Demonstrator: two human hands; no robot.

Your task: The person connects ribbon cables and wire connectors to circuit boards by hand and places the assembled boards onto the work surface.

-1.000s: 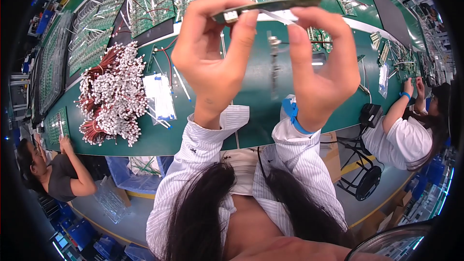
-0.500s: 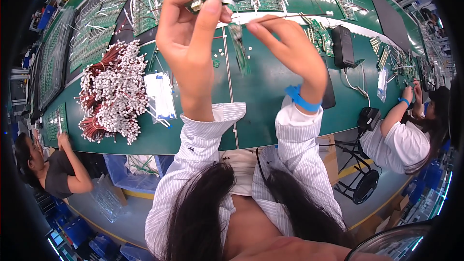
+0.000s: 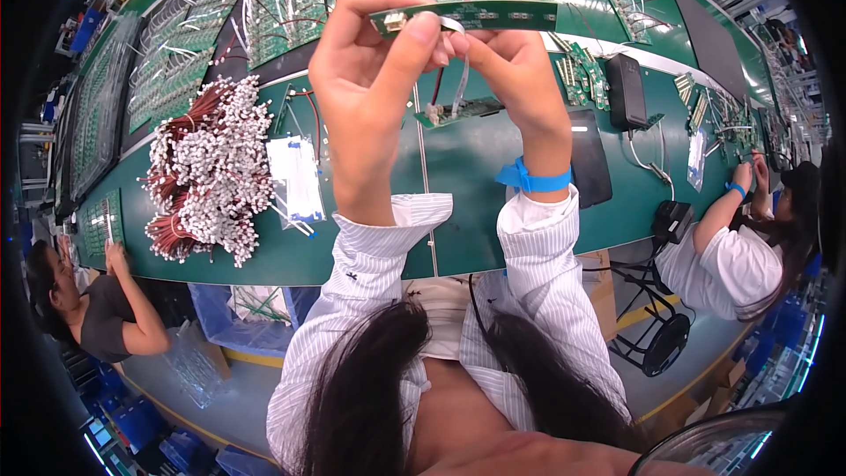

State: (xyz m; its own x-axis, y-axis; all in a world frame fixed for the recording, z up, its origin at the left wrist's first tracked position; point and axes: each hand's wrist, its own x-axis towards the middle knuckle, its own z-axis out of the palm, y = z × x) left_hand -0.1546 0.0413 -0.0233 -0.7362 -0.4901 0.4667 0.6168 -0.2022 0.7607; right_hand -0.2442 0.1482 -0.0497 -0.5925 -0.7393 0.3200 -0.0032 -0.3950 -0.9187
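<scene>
- I see a green table (image 3: 493,238) stretching across most of my view, with everything below resting on it or held above it.
- Two co-workers sit along it: one person (image 3: 727,256) on the right, in a white top, and another person (image 3: 115,308) on the left, in a dark top.
- Sheets of circuit boards (image 3: 282,9) with white and red wires line the far side.
- A heap of bundled wires (image 3: 211,167), dark red with white ends, lies on the left.
- My left hand (image 3: 366,92) is raised over the table, thumb in front and fingers behind, closed on the left end of a long board (image 3: 502,15).
- My right hand (image 3: 520,75) is curled just below that board, thumb tip at a pale ribbon (image 3: 462,79); I cannot tell whether it pinches it.
- A black power adapter (image 3: 627,92) sits right of that hand.
- A second board (image 3: 471,112) is below the long one, at the ribbon's lower end; I cannot tell whether it touches the table.
- A blue strap (image 3: 538,181) circles my right wrist.
</scene>
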